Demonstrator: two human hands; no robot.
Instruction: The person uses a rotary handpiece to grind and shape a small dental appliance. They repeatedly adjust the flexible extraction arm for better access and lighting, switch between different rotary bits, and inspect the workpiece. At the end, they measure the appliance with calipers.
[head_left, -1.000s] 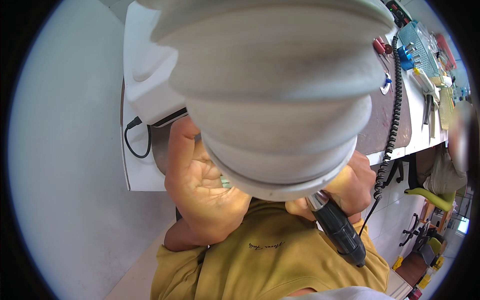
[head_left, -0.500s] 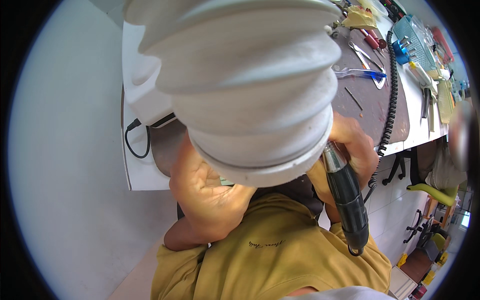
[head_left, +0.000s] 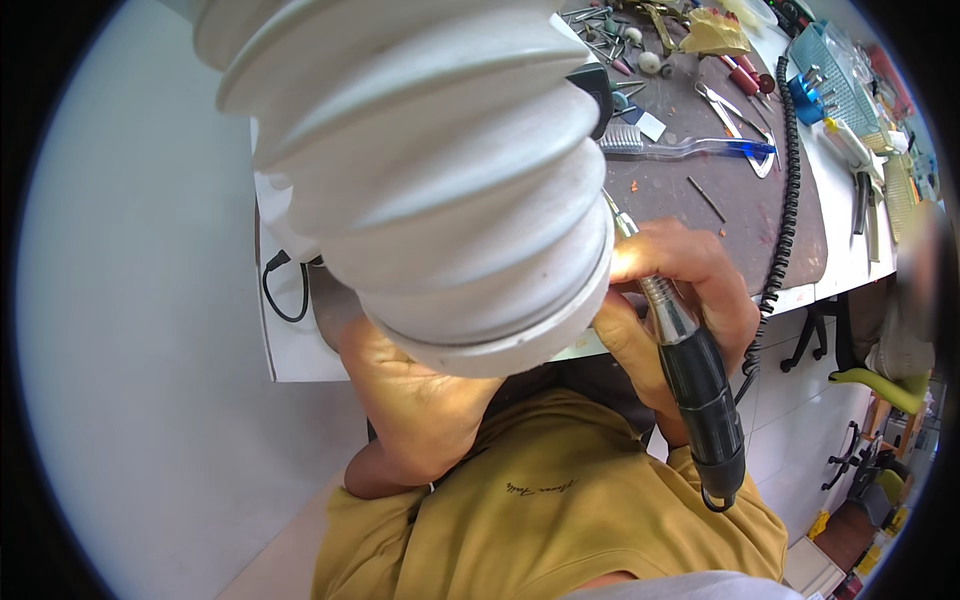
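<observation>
A big white ribbed hose (head_left: 440, 170) fills the upper middle of the view and hides the space between my hands. My right hand (head_left: 690, 290) grips a rotary handpiece (head_left: 690, 380) with a silver neck and black body, its thin tip pointing up-left toward the hose mouth. A black coiled cord (head_left: 785, 200) runs from it across the bench. My left hand (head_left: 420, 400) sits below the hose mouth, palm toward me; its fingers are hidden, so I cannot tell what they hold.
A dark brown mat (head_left: 720, 180) on the white bench (head_left: 840, 250) carries a clear-handled toothbrush (head_left: 690, 148), burs, pliers and a blue bur stand (head_left: 805, 95). A black cable loop (head_left: 285, 290) lies at left. Chair legs stand on the tiled floor at right.
The hose has moved up and left in the view. My right hand with the handpiece has risen from beneath it, now pointing its tip up toward the hose mouth.
</observation>
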